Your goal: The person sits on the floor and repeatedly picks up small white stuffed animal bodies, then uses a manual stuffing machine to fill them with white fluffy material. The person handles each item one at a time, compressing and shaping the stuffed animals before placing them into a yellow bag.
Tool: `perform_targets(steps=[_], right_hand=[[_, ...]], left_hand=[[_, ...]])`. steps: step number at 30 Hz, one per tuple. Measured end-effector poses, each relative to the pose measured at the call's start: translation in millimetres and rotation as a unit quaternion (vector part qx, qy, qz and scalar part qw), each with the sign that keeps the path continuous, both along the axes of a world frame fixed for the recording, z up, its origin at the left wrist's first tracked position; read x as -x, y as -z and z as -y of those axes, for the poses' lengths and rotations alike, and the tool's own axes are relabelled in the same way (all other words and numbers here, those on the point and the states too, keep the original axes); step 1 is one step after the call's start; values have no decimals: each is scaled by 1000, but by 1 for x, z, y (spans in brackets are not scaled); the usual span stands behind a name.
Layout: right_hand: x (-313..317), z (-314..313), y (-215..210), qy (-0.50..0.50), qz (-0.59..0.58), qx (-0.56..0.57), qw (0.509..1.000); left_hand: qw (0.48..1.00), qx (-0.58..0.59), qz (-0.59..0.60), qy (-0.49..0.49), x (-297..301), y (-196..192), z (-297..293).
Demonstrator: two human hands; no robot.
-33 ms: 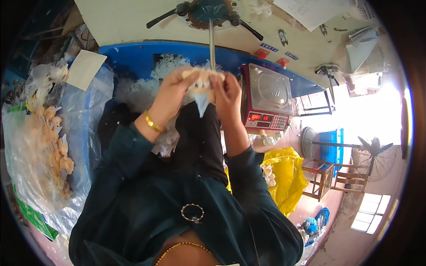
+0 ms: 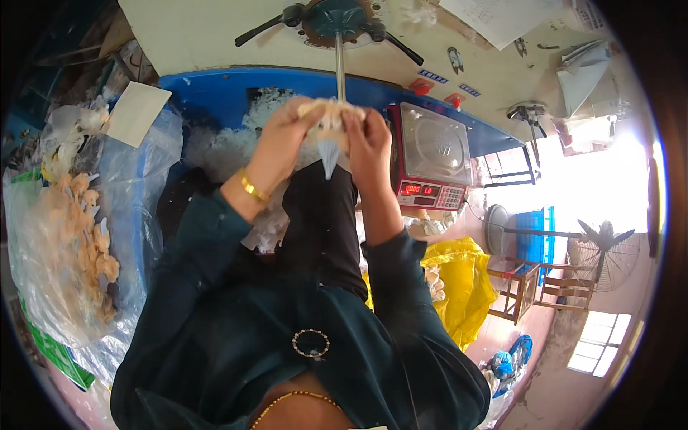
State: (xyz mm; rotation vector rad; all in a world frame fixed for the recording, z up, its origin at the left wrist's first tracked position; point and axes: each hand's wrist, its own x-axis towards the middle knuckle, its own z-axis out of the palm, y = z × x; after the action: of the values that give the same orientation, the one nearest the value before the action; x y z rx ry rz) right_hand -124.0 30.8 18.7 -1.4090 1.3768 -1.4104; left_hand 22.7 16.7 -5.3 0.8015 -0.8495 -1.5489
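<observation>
Between both hands is a small tan plush toy piece [image 2: 334, 123] with a pale blue pointed part hanging down. My left hand [image 2: 285, 136], with a gold bracelet at the wrist, pinches its left side. My right hand [image 2: 369, 140] grips the right side, thumb and fingers closed on it. The piece is at the lower end of a thin metal tube [image 2: 341, 68]; whether the tube enters it is hidden. Behind the hands, loose white stuffing fluff [image 2: 276, 107] lies in a blue tray [image 2: 204, 86].
A red digital scale [image 2: 433, 147] stands right of my hands. To the left, a clear plastic bag [image 2: 43, 244] holds several tan plush pieces [image 2: 89, 244]. On the right are a yellow sack [image 2: 462, 287], a wooden chair [image 2: 516, 290] and a fan [image 2: 605, 254]. Thread snips [image 2: 456, 60] lie above.
Both hands have shifted slightly upward with the plush piece, closer along the metal tube. Its blue point has risen with them.
</observation>
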Motion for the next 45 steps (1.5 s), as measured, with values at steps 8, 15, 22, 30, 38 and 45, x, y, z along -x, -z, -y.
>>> perform_targets(steps=[8,15,22,30,38,45], right_hand=[[-7,121,12,20,128,3,992],[-2,61,2,29,-10,49,998],[20,45,10,-64,72,53,994],[-19,28,10,-16,-17,90,996],[8,36,-5,-48,129,-16,990],[11,4,-12,-48,-219,123,967]], left_hand=[[998,35,3,-54,24,-16,92],[970,129,205,-32,17,-38,8],[931,247,265,50,34,-27,0],[882,351,315,5,-7,-14,7],[929,210,300,59,27,-34,-5],[894,309,322,32,22,-15,-5]])
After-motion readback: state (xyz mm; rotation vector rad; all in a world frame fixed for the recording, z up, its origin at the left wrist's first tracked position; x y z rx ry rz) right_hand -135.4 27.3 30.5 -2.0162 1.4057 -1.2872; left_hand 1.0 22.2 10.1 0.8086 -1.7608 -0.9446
